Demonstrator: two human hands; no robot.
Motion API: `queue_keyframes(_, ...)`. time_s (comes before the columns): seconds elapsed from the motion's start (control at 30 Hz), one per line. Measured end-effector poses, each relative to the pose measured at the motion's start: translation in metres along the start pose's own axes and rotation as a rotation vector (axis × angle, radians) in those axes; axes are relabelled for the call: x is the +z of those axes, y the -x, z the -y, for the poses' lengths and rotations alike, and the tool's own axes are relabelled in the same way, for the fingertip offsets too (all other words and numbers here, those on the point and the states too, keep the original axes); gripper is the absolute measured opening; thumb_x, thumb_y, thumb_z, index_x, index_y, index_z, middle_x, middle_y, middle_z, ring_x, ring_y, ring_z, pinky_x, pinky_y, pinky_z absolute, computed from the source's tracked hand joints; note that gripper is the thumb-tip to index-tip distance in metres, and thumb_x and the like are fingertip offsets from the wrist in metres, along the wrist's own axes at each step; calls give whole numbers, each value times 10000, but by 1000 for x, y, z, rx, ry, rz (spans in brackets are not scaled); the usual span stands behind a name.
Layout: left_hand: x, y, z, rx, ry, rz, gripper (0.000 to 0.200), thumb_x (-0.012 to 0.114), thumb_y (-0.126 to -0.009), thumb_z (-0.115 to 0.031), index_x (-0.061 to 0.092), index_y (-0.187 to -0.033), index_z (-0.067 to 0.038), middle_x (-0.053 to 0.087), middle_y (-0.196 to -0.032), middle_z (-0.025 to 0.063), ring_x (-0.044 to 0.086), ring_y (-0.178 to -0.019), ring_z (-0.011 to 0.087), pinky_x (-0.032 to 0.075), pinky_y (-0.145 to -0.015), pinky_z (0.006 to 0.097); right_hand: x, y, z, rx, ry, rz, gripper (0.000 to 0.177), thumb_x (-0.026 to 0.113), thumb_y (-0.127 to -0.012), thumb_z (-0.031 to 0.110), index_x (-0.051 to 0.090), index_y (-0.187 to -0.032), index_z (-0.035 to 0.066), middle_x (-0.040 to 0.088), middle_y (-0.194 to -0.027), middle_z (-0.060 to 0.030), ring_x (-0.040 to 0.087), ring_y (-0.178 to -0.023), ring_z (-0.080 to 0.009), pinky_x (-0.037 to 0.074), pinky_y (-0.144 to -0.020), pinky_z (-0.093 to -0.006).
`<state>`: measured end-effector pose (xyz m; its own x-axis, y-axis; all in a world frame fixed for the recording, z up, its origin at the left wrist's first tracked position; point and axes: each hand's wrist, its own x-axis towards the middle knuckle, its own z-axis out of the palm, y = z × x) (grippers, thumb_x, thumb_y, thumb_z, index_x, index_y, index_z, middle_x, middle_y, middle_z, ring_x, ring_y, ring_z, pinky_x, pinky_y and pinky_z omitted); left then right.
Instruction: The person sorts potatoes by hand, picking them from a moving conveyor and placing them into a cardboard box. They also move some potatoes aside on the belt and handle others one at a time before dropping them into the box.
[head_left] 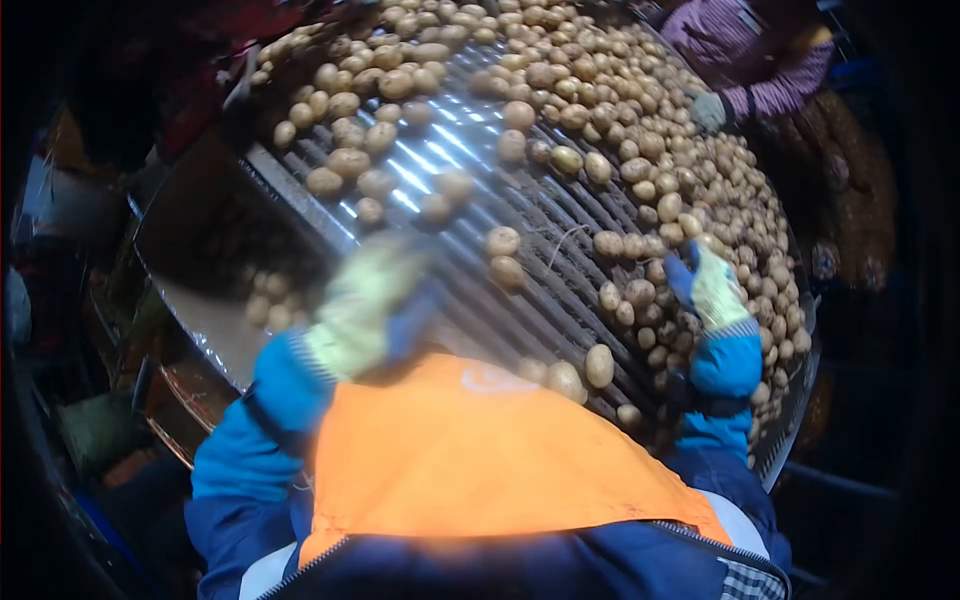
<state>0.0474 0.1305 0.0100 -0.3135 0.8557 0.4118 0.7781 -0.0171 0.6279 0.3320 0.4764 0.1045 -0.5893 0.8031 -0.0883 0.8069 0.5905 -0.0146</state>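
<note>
Many potatoes (645,110) lie on a sloping bed of dark metal rollers (560,250), thickest along the right side. My left hand (375,300), in a pale yellow and blue glove, is smeared by motion over the left edge of the rollers; its fingers cannot be made out. At the right, my right hand (705,285), gloved the same way, is among the potatoes with thumb and fingers apart. Its blue fingertips are beside several potatoes, and nothing shows in its grasp. Two potatoes (505,257) rest on the rollers between my hands.
Across the rollers at the upper right, a co-worker in a striped sleeve (790,95) has a gloved hand (709,112) at the potatoes. Left of the rollers is a dark chute with a few potatoes (272,300) in it. A metal rim (795,430) borders the right side.
</note>
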Motion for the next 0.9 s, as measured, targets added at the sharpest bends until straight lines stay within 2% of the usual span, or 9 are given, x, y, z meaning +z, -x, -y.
queue_keyframes(0.1,43,-38,-12,234,49,287,651,776,-801,-134,601,-1423,-60,531,-1494,202,453,-1428,453,375,-1166,584,-9,72,-53,280,33,170,555,787,-888,464,719,-1201,10,767,-1092,-249,747,-1043,-397,582,-902,-466)
queue_keyframes(0.23,78,-75,-25,491,-59,545,679,761,-699,-87,639,-1365,-138,462,-1548,184,334,-1512,467,288,-1210,673,12,127,-100,542,149,218,969,795,-835,599,474,-1560,40,686,-1324,-293,669,-1230,-446,516,-1054,-497)
queue_keyframes(0.27,86,-81,-25,508,-57,585,624,749,-718,-74,653,-1328,-160,472,-1528,178,324,-1516,468,254,-1220,702,25,129,-108,552,91,152,1106,795,-820,636,330,-1644,65,597,-1455,-309,593,-1331,-473,475,-1113,-503)
queue_keyframes(0.47,86,-92,7,438,-255,704,549,752,-761,-138,677,-1300,-215,517,-1512,120,387,-1484,409,289,-1178,687,42,100,-100,506,-210,35,1073,750,-870,638,285,-1665,88,333,-1644,-330,411,-1480,-465,366,-1222,-494)
queue_keyframes(0.53,80,-94,20,407,-216,667,562,749,-757,-135,675,-1310,-205,541,-1502,129,398,-1486,394,297,-1155,681,54,99,-103,231,-422,-24,1047,747,-891,606,274,-1672,94,308,-1657,-330,407,-1477,-470,350,-1232,-494)
queue_keyframes(0.6,68,-103,21,272,-247,759,572,728,-768,-121,665,-1334,-179,540,-1500,149,412,-1470,418,326,-1156,635,62,109,-93,93,-616,-81,1027,755,-913,552,258,-1674,74,307,-1660,-323,406,-1480,-453,339,-1238,-476)
queue_keyframes(0.7,56,-104,33,227,-172,665,596,729,-785,-138,639,-1374,-144,545,-1476,178,414,-1457,443,358,-1164,604,68,94,-67,368,-672,70,1122,843,-862,500,245,-1649,-30,385,-1613,-261,430,-1454,-324,375,-1201,-384)
queue_keyframes(0.83,51,-104,42,263,-228,599,566,743,-791,-182,650,-1348,-134,555,-1446,189,423,-1440,455,340,-1177,613,63,61,-21,397,-980,164,1135,870,-840,484,266,-1611,-88,584,-1429,-203,533,-1312,-260,449,-1124,-353)
queue_keyframes(0.9,51,-104,48,267,-276,571,553,753,-797,-205,655,-1337,-134,561,-1431,191,432,-1430,454,334,-1181,613,61,39,17,319,-1175,222,778,775,-957,281,361,-1570,36,676,-1222,-132,669,-1062,-218,574,-904,-368)
